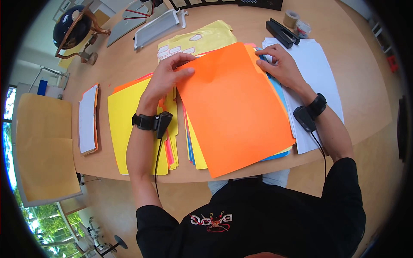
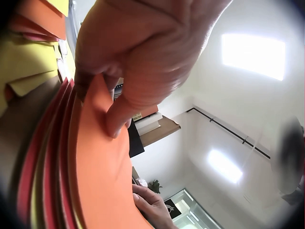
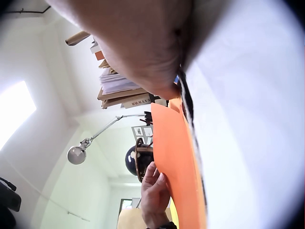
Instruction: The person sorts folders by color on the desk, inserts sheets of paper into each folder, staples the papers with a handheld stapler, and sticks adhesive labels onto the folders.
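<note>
An orange file folder point(image 1: 234, 112) slants over a stack of coloured folders, its lower edge reaching past the table's front. At its upper left corner my left hand point(image 1: 165, 77) pinches it, thumb on the front face and fingers behind; the left wrist view shows the sheet bending under the thumb point(image 2: 116, 121). My right hand point(image 1: 282, 64) grips the upper right edge beside the tab, index finger and thumb at the border. Red and yellow folder edges point(image 2: 50, 176) fan out beneath the orange one. In the right wrist view the right fingertips are mostly hidden behind the hand.
Yellow folders point(image 1: 124, 124) lie left of the stack, white paper point(image 1: 316, 86) on its right. Behind are a yellow envelope point(image 1: 211, 36) with labels, a black stapler point(image 1: 282, 33) and a tape roll point(image 1: 291, 18). A globe point(image 1: 73, 28) stands at the far left.
</note>
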`<state>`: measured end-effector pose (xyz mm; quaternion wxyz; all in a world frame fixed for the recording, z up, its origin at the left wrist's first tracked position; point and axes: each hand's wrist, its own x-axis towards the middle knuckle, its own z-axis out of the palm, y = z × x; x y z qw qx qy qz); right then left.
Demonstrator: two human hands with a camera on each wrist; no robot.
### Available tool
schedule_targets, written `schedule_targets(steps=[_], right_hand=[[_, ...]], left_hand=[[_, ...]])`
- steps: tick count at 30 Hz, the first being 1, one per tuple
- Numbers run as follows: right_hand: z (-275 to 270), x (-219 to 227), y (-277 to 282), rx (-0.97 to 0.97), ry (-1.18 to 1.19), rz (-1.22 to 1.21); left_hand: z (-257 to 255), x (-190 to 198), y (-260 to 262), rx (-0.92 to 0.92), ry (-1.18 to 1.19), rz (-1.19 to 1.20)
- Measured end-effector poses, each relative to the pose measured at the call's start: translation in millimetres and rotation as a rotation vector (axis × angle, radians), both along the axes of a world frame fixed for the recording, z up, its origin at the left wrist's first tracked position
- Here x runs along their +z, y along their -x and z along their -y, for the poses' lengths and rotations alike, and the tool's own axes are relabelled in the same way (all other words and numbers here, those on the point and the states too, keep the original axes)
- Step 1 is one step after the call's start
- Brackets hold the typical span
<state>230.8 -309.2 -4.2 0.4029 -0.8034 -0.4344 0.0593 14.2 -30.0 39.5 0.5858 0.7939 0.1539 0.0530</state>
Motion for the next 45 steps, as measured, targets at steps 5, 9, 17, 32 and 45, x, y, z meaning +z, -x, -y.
schedule_targets(steps=[5,9,17,32,45], right_hand=[[-0.5,5.0,1.8,-0.02,-0.031,-0.022],[1.1,3.9,-1.9,-0.257,-0.093,-0.005],[-0.9,-17.1,-16.6,-0.389,-0.257,0.142],[53.7,17.8,-49.2,-0.225,0.101,-0.112],[150.3,50.7,-103.5,-0.473,0.508,0.011]], left_hand=[[-15.8,-13.6,-2.8,-0.036,0.092,0.051],[-3.9,-7.9,-4.5,0.013,0.0,0.056],[-17.5,-20.7,-6.6,0.018,0.235,0.321],[-11.9,-43.1,-7.9,0.408,0.341,0.492],[-54.5,-94.3,-17.4,0.337,0.112,0.596]])
